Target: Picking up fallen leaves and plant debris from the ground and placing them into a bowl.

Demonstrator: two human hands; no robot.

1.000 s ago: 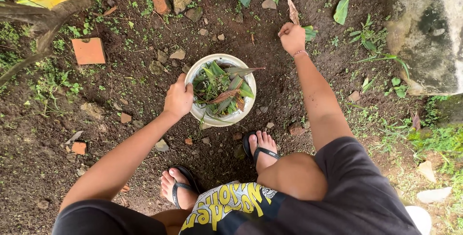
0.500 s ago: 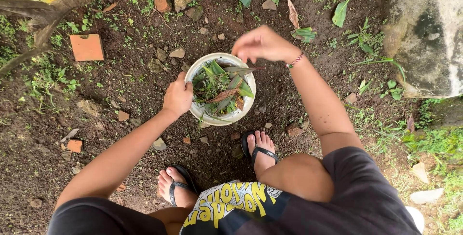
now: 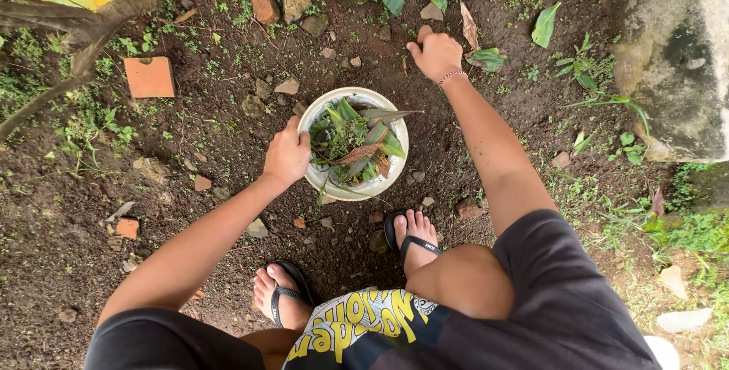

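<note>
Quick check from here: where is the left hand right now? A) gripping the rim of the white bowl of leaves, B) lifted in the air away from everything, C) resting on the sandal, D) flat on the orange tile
A: the left hand is closed over the left rim of the white bowl holding green and brown leaves, while the right hand is down at the soil beyond it.

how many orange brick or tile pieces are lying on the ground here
3 that I can tell: a square orange tile at upper left, a reddish brick chunk near the top, a small piece at lower left. Soil may hide others.
</note>
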